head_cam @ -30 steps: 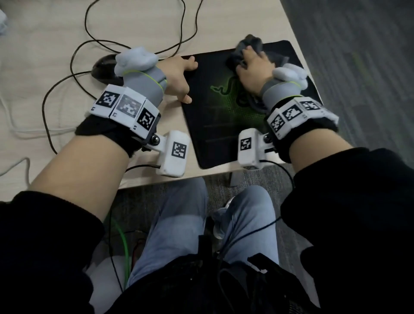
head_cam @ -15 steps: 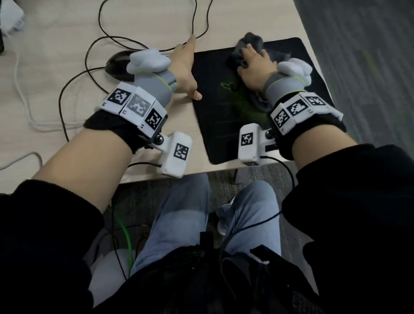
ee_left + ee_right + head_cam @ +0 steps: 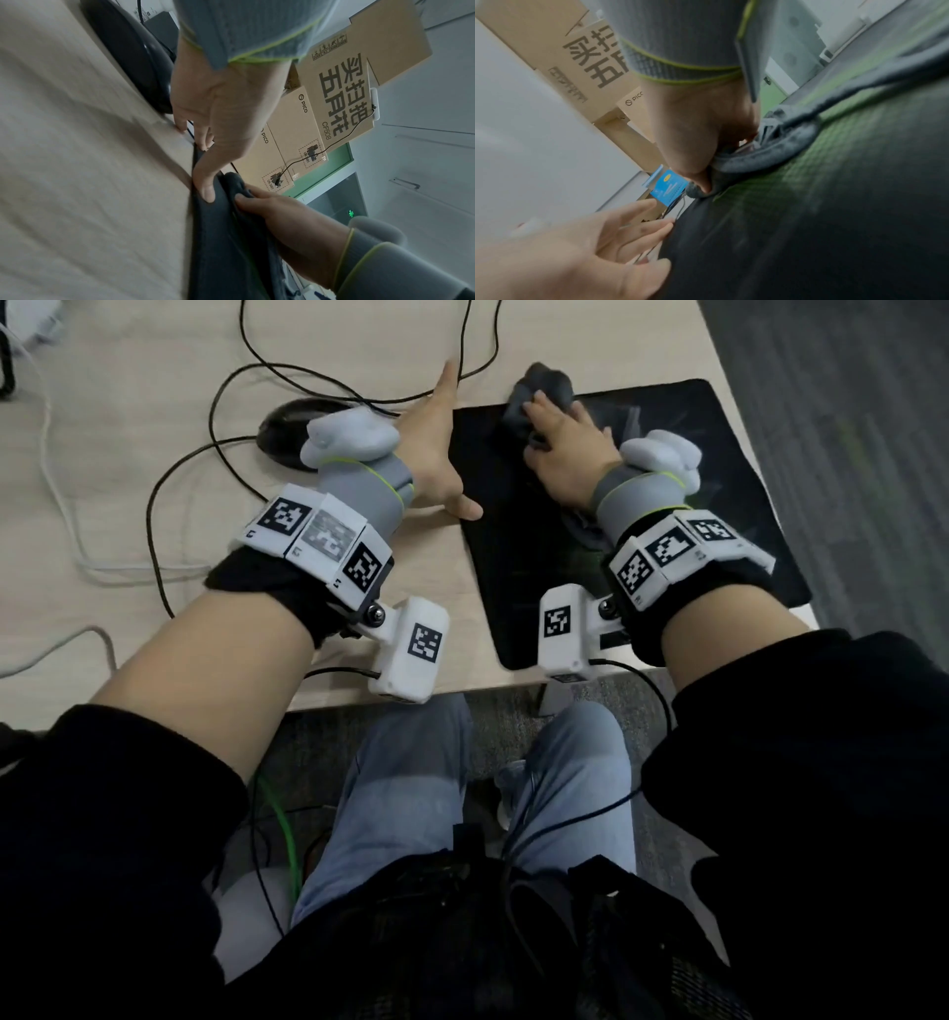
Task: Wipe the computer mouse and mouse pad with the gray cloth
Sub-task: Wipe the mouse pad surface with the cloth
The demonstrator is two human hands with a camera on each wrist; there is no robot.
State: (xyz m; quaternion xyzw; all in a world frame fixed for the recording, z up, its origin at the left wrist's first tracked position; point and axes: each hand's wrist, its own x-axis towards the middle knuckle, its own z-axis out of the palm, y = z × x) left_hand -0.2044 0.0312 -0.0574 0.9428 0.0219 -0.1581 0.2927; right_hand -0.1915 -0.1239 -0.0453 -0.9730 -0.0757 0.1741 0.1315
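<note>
A black mouse pad (image 3: 693, 454) with a faint green print lies at the desk's right end. My right hand (image 3: 560, 439) grips the bunched gray cloth (image 3: 544, 385) and presses it on the pad's far left corner; the cloth (image 3: 770, 158) trails back under the wrist. My left hand (image 3: 436, 439) lies flat with straight fingers along the pad's left edge, its thumb (image 3: 205, 182) on the pad (image 3: 218, 253). The black mouse (image 3: 292, 428) sits on the desk left of that hand, partly hidden by the wrist gear, and shows as a dark mouse (image 3: 133, 56) in the left wrist view.
Black cables (image 3: 231, 392) loop across the wooden desk (image 3: 128, 469) around the mouse, and a white cable (image 3: 61, 505) runs at the left. The desk's front edge is just behind my wrists, its right edge beside the pad. Cardboard boxes (image 3: 342, 91) stand beyond the desk.
My left hand has stretched out from a relaxed curl to straight fingers along the pad's left edge. The right hand has pushed the cloth a little further toward the far left corner.
</note>
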